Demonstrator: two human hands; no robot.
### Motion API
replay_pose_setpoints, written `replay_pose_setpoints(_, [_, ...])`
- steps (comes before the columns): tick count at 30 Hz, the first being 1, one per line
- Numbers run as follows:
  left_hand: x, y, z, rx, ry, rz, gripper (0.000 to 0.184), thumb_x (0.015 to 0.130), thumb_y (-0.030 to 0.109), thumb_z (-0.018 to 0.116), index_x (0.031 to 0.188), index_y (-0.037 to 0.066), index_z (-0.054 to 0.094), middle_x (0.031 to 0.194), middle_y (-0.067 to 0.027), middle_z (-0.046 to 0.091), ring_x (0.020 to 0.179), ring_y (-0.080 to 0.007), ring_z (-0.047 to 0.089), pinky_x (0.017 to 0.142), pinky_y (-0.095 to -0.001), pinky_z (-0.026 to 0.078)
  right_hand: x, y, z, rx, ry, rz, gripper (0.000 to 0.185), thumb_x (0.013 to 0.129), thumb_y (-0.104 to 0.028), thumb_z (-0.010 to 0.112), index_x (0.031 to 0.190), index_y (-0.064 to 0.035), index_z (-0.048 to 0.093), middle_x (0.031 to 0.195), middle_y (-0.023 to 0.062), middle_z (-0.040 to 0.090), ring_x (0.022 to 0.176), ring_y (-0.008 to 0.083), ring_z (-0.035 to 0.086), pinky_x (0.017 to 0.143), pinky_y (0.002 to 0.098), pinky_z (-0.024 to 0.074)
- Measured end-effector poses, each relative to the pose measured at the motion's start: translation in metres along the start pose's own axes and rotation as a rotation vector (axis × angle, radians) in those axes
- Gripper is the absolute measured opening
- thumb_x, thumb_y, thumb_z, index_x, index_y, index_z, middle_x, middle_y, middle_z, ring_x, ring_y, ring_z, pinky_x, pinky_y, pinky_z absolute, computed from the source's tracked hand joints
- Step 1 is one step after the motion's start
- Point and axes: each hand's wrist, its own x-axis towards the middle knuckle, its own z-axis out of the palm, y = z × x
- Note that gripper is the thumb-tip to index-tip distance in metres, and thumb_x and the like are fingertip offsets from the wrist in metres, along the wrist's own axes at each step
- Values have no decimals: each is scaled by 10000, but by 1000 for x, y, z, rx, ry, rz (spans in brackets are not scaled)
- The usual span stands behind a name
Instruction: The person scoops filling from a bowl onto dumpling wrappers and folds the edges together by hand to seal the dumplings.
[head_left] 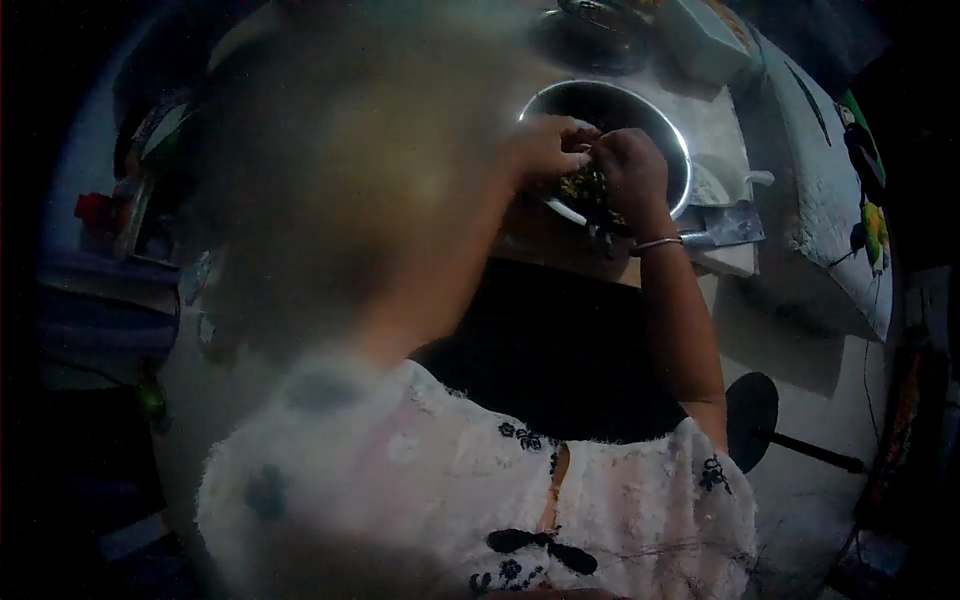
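Observation:
Over a round metal bowl [683,150] both hands meet, with their fingertips close together. My left hand [545,147] is closed, fingers curled and pinching near a small pale spot; what it grips is too small to make out. Beside it, my right hand [633,172] is closed too, its knuckles up and its fingertips hidden from view. Below the fingers, the bowl holds loose greenish-yellow bits [582,188] that look chopped or leafy. A bangle [657,244] circles the right wrist.
Right of the bowl lies a flat metal tool [735,225] with a wide blade. A white box [703,42] and a dark round vessel [590,42] stand behind. A white ledge [825,190] runs along the right. A blurred patch covers much of the left view.

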Motion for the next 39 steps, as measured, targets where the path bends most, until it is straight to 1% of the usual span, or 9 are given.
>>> replay_pose_setpoints(1, [1, 4, -2, 199, -30, -51, 374, 764, 67, 639, 1137, 79, 606, 1035, -109, 644, 923, -178, 620, 847, -328, 487, 0, -1, -1, -2, 1, 2, 89, 765, -150, 672, 828, -92, 648, 847, 95, 612, 810, 276, 599, 674, 363, 497])
replay_pose_setpoints(4, [-2, 26, -5, 268, -27, -88, 277, 770, 117, 659, 1042, 64, 650, 971, -104, 665, 898, -170, 632, 809, -320, 498, 0, -9, -4, -41, 31, -37, 70, 761, -143, 668, 805, -93, 649, 859, 92, 615, 824, 282, 590, 684, 370, 495])
replay_pose_setpoints(10, [-1, 3, 3, 90, 221, -28, 257, 787, 133, 668, 1036, 70, 651, 950, -84, 671, 875, -157, 637, 770, -301, 503, 1, -3, 4, 202, 168, -26, 354, 775, -151, 674, 1113, -116, 573, 948, 106, 632, 901, 271, 607, 757, 358, 498])
replay_pose_setpoints(12, [-1, -1, 3, 56, 222, -25, 265, 785, 164, 663, 1033, 73, 646, 943, -96, 670, 865, -181, 639, 773, -314, 501, -2, 1, -1, 354, -56, 219, 495, 780, -124, 676, 1235, -118, 481, 996, 109, 639, 914, 237, 625, 780, 338, 498])
replay_pose_setpoints(14, [1, -4, 4, 21, 219, -20, 275, 782, 195, 657, 1030, 76, 642, 935, -109, 670, 855, -206, 641, 776, -327, 500, -2, 3, -2, 384, -49, 235, 447, 776, -106, 680, 1191, -99, 512, 974, 100, 646, 887, 211, 629, 768, 318, 500])
replay_pose_setpoints(16, [1, -6, 6, -17, 240, 10, 216, 806, 135, 665, 1007, 55, 658, 946, -79, 674, 850, -139, 636, 751, -292, 505, -2, 3, -3, 442, -37, 268, 352, 769, -69, 688, 1102, -60, 574, 929, 81, 660, 833, 161, 639, 743, 279, 502])
replay_pose_setpoints(22, [1, 0, 6, 56, 260, 29, 192, 815, 134, 656, 984, 44, 663, 914, -80, 681, 820, -135, 640, 736, -290, 504, -1, -10, -10, 417, 44, 344, 240, 776, -58, 686, 1000, -39, 604, 890, 66, 664, 798, 114, 625, 722, 249, 495])
replay_pose_setpoints(34, [-1, 1, 7, 15, 272, -4, 184, 822, 141, 653, 971, 35, 657, 891, -69, 678, 821, -119, 629, 736, -275, 498, -5, -6, -8, 298, 26, 215, 122, 786, -61, 670, 908, -62, 663, 877, 57, 668, 771, 123, 634, 709, 260, 501])
replay_pose_setpoints(39, [2, -11, 9, -4, 289, 50, 217, 807, 189, 667, 973, 49, 657, 883, -88, 676, 804, -147, 634, 730, -292, 502, -3, -10, -10, 332, 67, 204, 175, 806, -38, 624, 973, -81, 651, 883, 72, 663, 784, 136, 633, 714, 264, 500])
